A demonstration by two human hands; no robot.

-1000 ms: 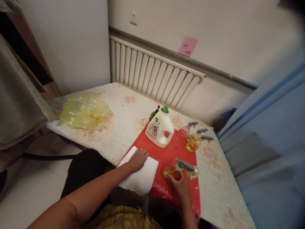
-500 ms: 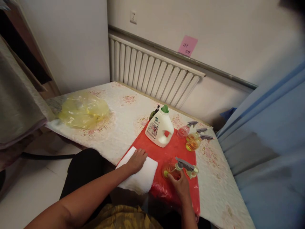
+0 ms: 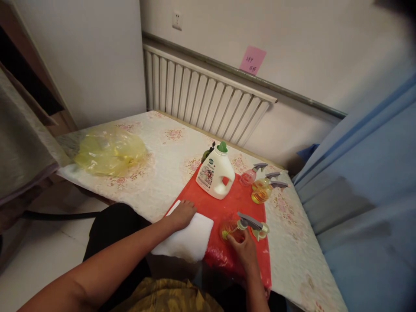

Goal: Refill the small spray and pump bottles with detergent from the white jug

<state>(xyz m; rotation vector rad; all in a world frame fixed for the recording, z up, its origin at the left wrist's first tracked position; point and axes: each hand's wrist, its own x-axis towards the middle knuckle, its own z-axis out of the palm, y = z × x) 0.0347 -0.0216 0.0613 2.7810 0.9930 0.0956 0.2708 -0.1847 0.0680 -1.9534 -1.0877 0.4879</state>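
Observation:
My right hand is closed round the lower part of a clear spray bottle with a grey trigger head and a little yellowish liquid. The bottle stands on a red plastic sheet. A pale greenish round thing shows just beyond that hand; its kind is unclear. My left hand lies on a folded white towel, fingers curled over its far edge. Farther back on the sheet is a white detergent jug with a green spout.
Three spray bottles stand at the right back: a pink one and two yellow ones. Behind the jug, a dark green object is half hidden. A yellow plastic bag lies left on the flowered tablecloth. A blue curtain hangs right.
My left hand and the near-left part of the towel have shifted slightly to the left. My right hand keeps its hold on the spray bottle. The whole view has also moved a little.

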